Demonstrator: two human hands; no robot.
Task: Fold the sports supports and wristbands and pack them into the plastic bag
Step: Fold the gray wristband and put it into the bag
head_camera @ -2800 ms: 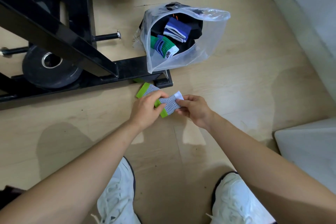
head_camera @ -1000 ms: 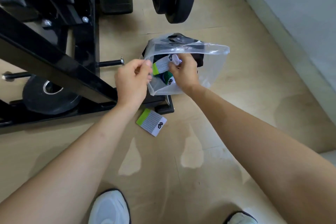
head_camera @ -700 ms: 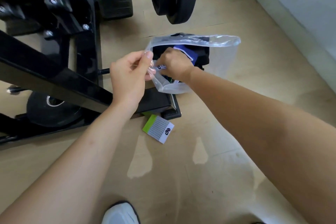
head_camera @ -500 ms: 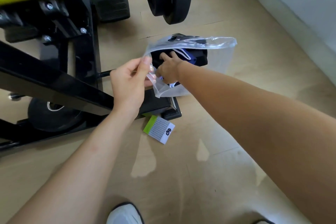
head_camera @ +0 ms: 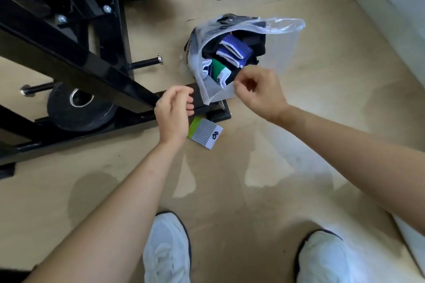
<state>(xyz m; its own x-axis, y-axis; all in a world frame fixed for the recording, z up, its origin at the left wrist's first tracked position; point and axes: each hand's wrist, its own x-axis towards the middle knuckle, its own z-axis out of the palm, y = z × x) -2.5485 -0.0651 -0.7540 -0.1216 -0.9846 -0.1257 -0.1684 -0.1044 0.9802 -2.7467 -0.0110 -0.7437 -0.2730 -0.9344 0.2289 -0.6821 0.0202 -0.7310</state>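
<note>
Beside the plastic bag, both hands hold nothing, left hand and right hand fingers loosely curled; the floor's last wristband probably needs picking up next.

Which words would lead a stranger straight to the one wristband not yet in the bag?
Find the black machine frame crossing the wooden floor. Just past its near corner foot, a folded wristband lies flat on the floor, below the plastic bag. It alone is outside the bag: grey mesh, lime-green edge, white end with a black logo.
</note>
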